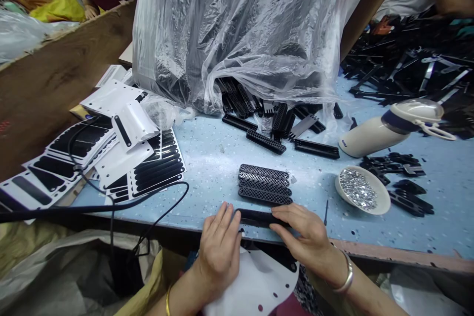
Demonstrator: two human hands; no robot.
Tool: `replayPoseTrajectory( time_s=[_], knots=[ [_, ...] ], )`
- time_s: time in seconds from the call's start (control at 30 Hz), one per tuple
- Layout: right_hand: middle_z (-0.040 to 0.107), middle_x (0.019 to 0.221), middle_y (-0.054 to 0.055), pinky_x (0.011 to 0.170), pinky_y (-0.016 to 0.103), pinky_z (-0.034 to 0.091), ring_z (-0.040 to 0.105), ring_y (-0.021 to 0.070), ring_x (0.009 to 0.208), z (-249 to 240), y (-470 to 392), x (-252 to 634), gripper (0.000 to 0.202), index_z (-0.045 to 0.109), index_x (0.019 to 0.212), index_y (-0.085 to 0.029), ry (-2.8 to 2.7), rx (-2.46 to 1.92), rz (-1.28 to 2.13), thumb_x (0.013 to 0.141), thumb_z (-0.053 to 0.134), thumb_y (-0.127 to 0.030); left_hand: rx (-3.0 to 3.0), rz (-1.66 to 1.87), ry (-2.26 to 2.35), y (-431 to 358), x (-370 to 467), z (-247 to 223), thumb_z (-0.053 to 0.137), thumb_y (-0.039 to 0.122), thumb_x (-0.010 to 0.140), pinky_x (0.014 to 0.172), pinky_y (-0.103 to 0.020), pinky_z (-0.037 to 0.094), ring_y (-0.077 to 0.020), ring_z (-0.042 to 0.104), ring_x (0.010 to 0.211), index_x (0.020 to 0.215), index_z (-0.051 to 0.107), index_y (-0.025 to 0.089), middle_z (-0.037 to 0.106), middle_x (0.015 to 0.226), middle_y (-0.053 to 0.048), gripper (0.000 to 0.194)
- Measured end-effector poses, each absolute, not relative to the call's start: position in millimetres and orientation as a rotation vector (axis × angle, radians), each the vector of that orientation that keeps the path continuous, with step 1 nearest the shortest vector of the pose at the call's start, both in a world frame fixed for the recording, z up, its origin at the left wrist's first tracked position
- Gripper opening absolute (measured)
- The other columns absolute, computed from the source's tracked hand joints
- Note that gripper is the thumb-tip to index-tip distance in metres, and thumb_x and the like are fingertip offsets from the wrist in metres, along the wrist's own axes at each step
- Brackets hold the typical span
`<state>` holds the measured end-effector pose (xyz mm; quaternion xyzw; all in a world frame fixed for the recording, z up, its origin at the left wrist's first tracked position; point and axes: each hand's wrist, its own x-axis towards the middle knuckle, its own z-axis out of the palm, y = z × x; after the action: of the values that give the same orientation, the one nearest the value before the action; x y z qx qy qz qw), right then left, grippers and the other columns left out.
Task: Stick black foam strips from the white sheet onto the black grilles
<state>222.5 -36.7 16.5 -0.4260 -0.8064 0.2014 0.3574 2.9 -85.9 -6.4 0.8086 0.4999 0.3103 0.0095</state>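
A long black plastic strip (257, 217) with rounded ends lies at the front edge of the blue table. My left hand (221, 244) rests with its fingers stretched out flat, its fingertips at the strip's left end. At the other end, my right hand (305, 232) pinches the strip between thumb and fingers. Just beyond it, several black mesh-patterned strips (264, 184) lie side by side in a row. Below my hands, a white sheet (255, 284) with dark holes lies across my lap.
A clear plastic bag (237, 24) spills black pieces (266, 142) at the back. Right stand a bowl of small metal parts (342, 196) and a tilted bottle (365, 137). Sheets of black stickers (155, 170) and a black cable (148, 201) lie left. Other people sit beyond.
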Motion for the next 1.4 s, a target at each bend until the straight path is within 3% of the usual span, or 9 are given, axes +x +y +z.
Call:
replayPoseTrajectory(
  time_s=[0.67, 1.03, 1.4],
  knots=[
    [0.072, 0.082, 0.007, 0.066, 0.033, 0.059, 0.068, 0.0196, 0.075, 15, -34, 224, 0.008, 0.070, 0.087, -0.018, -1.936, -1.127, 0.737, 0.082, 0.064, -0.020, 2.535, 1.002, 1.499, -78, -2, -4, 0.049, 0.000, 0.084, 0.084, -0.040, 0.042, -0.0319, 0.053, 0.121, 0.126, 0.050, 0.006, 0.066, 0.116, -0.020, 0.043],
    [0.073, 0.084, 0.007, 0.066, 0.032, 0.058, 0.068, 0.0184, 0.076, 15, -33, 226, 0.012, 0.072, 0.091, -0.018, -1.931, -1.121, 0.781, 0.083, 0.065, -0.023, 2.576, 0.851, 1.502, -81, 15, 0, 0.051, 0.009, 0.086, 0.086, -0.053, 0.041, -0.0468, 0.030, 0.134, 0.128, 0.054, 0.014, 0.038, 0.143, -0.028, 0.042],
    [0.074, 0.084, 0.007, 0.068, 0.030, 0.059, 0.069, 0.0182, 0.077, 12, -34, 229, 0.011, 0.074, 0.088, -0.018, -1.840, -1.124, 0.839, 0.079, 0.070, -0.024, 2.597, 0.929, 1.519, -78, 19, -3, 0.053, 0.007, 0.085, 0.085, -0.052, 0.042, -0.0452, 0.030, 0.134, 0.119, 0.060, 0.016, 0.041, 0.142, -0.024, 0.036]
  ],
)
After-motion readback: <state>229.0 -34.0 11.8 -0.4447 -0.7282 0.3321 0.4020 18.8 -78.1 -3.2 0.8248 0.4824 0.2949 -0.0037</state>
